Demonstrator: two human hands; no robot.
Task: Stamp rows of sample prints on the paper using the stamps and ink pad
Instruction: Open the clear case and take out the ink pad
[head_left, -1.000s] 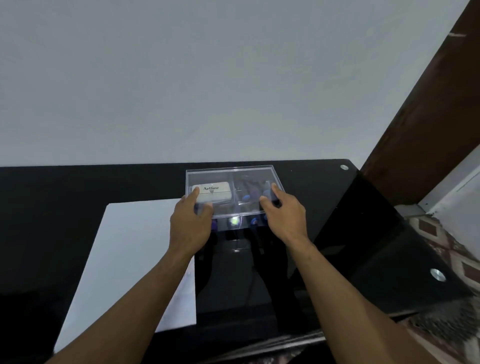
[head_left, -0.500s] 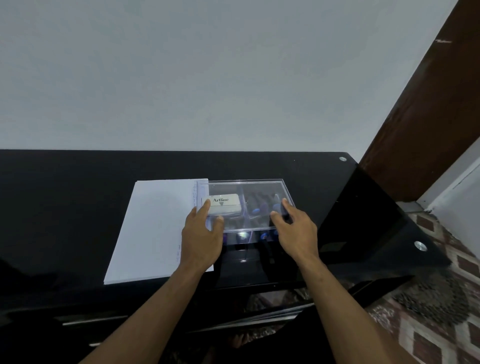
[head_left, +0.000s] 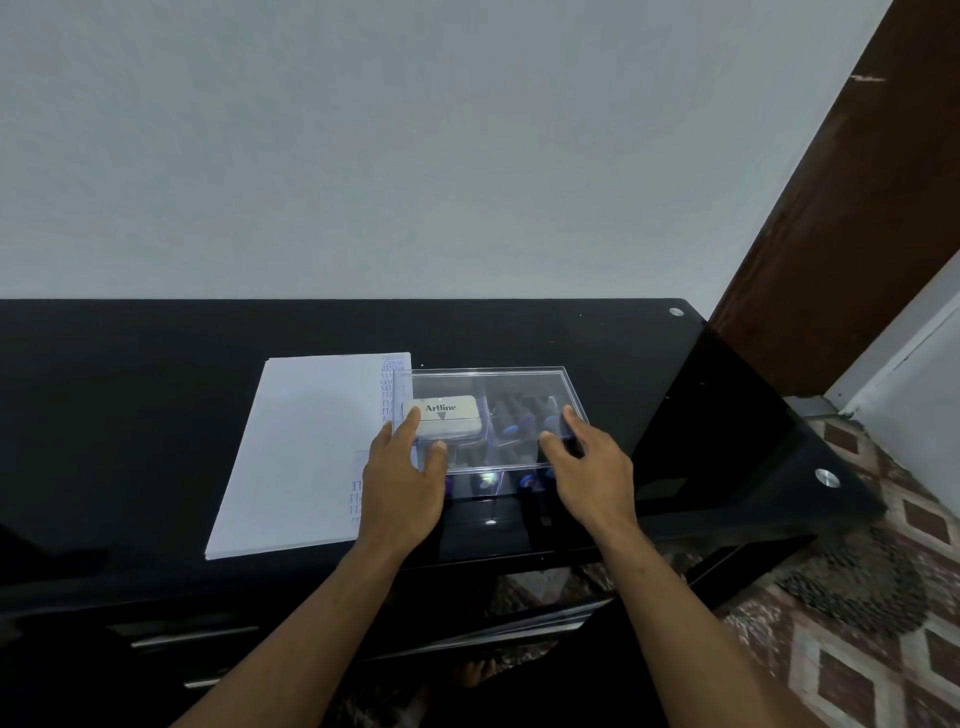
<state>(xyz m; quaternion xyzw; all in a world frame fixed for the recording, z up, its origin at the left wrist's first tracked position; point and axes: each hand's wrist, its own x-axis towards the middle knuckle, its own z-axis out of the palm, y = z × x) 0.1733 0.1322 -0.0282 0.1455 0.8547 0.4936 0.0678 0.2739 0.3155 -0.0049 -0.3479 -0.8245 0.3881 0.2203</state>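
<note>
- A clear plastic box (head_left: 488, 415) sat on the black tabletop (head_left: 156, 389), and its left edge lay over the right side of the white paper (head_left: 306, 447).
- Inside the box, on the left, was a pale ink pad (head_left: 447, 421) with the word "Artline" on it. On the right were dark stamps (head_left: 519, 415) with blue bits.
- The left hand (head_left: 402, 483) held the near left part of the box. Its fingers (head_left: 410, 421) lay on the lid and its thumb pressed the near edge.
- The right hand (head_left: 592, 478) held the near right part the same way, with fingers on top and the thumb at the near side.
- The paper already had some blue prints along its right edge, so I think some stamping was done, but most of the sheet was blank.
- The box looked light, hard and smooth. I think it could slip on the shiny tabletop, so holding it at both ends was a good idea.
- The lid looked thin. I think it should be lifted by its edges, gently, so it would not crack or spill the stamps.
- The ink pad could leave blue marks on fingers, so it was best picked up by its sides.
</note>
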